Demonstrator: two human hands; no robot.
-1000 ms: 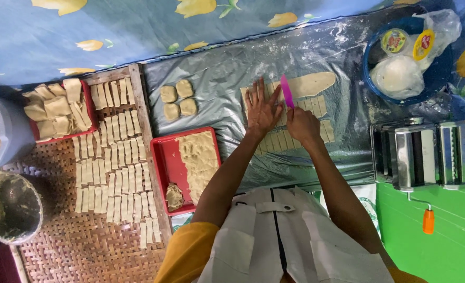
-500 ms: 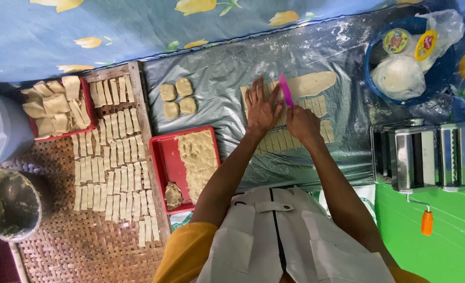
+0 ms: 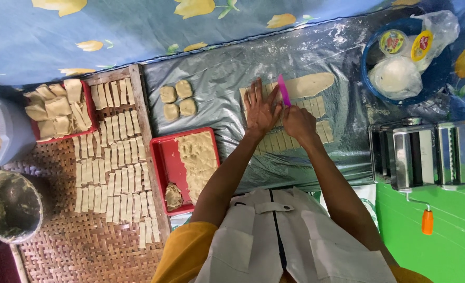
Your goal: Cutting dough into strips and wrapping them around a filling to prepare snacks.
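Where left hand [image 3: 260, 109] presses: pale, scored dough sheet [image 3: 306, 94]

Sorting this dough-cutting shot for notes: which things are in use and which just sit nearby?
In use: left hand flat on the dough sheet; right hand holding the pink cutter.

Lying about: pasta roller, blue basin, red tray, woven mat.

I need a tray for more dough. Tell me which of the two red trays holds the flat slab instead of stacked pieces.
The red tray beside the person's left arm holds the flat slab of dough; the other red tray, at the far left, is heaped with cut pieces.
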